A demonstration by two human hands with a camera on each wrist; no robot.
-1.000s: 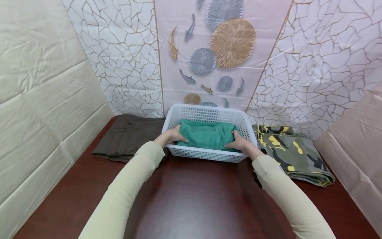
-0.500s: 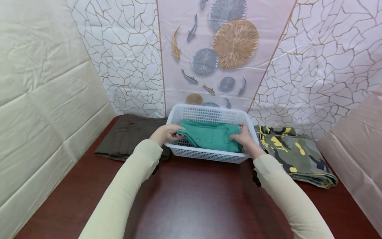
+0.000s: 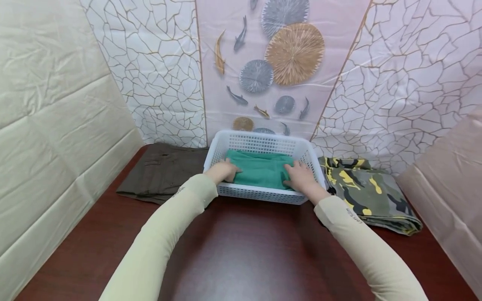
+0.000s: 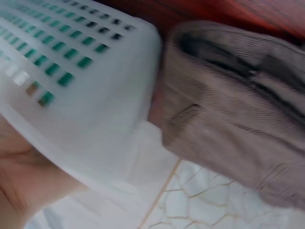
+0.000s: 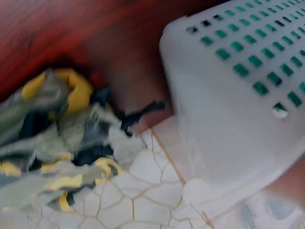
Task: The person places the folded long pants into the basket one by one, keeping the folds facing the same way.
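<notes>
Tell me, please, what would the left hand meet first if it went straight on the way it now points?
Most likely the green cloth inside the white basket: it lies just ahead of the left hand, though whether they already touch is hard to judge.

Fish-print backdrop (image 3: 293,54) beyond reddish-brown tabletop (image 3: 256,246)

A makeshift booth, shown by creased sheets (image 3: 49,138) around a glossy red-brown tabletop (image 3: 248,251).

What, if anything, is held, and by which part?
Can't tell: left hand and right hand touch opposite ends of the green cloth; any grip is unclear.
</notes>
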